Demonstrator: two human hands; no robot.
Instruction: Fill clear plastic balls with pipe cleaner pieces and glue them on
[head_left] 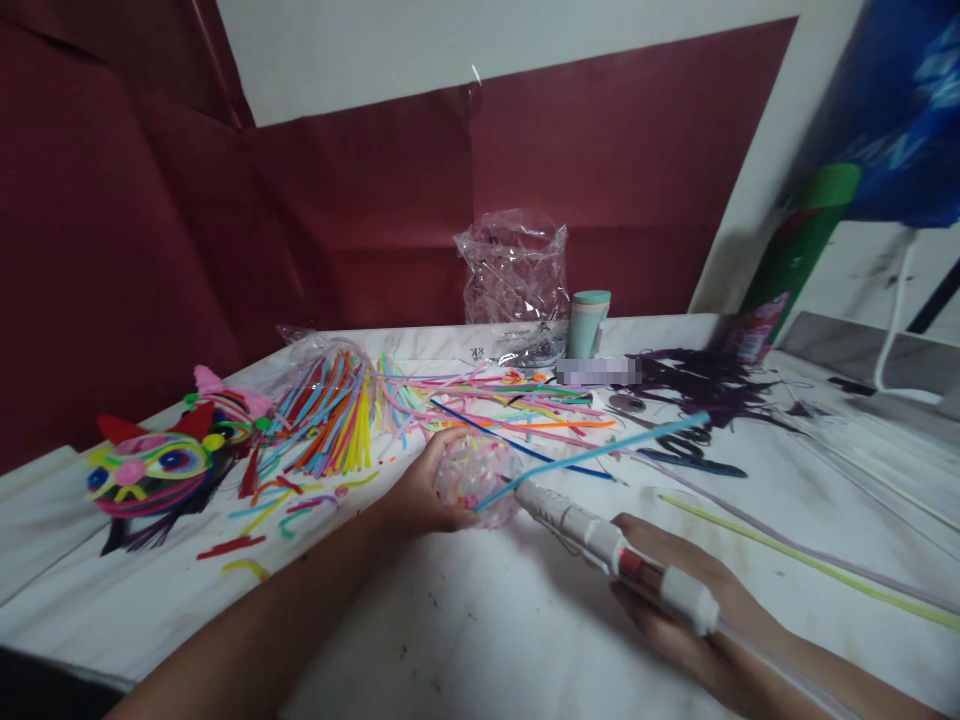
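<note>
My left hand (421, 490) is wrapped round a small clear ball with pink dots (480, 478) on the white table (465, 620). A light blue pipe cleaner (600, 452) sticks out from the ball toward the right. My right hand (679, 600) grips a white pen-shaped glue tool (600, 535) whose tip rests against the ball, right where the pipe cleaner meets it.
A heap of coloured pipe cleaners (337, 410) lies behind the ball. A colourful pipe-cleaner cat mask (161, 465) sits at the left. A crumpled clear plastic bag (516, 285), a teal tube (589, 322) and dark purple pipe cleaners (697, 385) lie at the back.
</note>
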